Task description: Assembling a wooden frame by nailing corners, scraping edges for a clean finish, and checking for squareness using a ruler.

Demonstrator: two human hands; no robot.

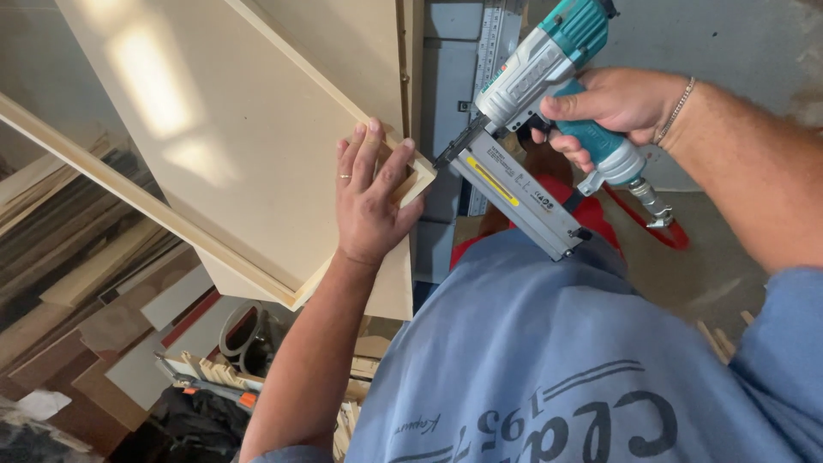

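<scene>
My left hand (369,193) presses flat on the corner of a pale wooden panel (231,129) edged with a thin raised frame strip (137,199). Its fingers grip the frame corner near the panel's right edge. My right hand (613,107) holds a teal and grey pneumatic nail gun (536,94) by its handle. The gun's nose touches the frame corner just right of my left fingers. Its long magazine (519,201) slants down to the right. A red air hose (660,227) leaves the handle's base.
Stacked boards and offcuts (94,309) lie on the floor at the lower left. A metal ruler (489,51) stands behind the panel. Small wood strips (219,373) and a dark tool lie below. Grey concrete floor (729,34) is at the right.
</scene>
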